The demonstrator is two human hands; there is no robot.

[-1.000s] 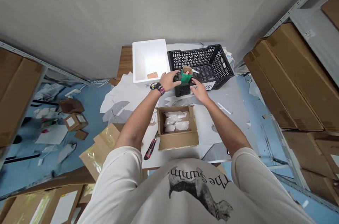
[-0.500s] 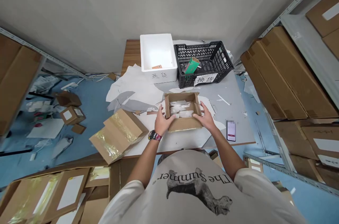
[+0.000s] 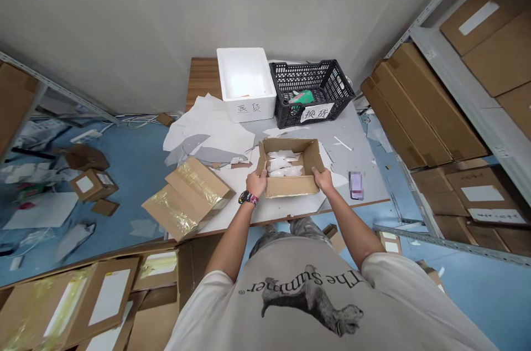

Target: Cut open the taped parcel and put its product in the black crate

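Observation:
An open cardboard box is held in front of me over the near part of the table. Inside it lie several white, plastic-wrapped pieces. My left hand grips the box's near left corner, fingers closed on the cardboard, with a patterned watch on that wrist. On the opposite side, my right hand is closed on the near right corner. The fingertips are partly hidden by the box walls.
A white foam box and a black crate holding a green item stand at the table's back. Left is a taped cardboard box; a phone lies right. White paper covers part of the table.
Both hands have moved from reaching over the box's sides to gripping its near corners. The box appears raised and tilted a little. The head view has shifted.

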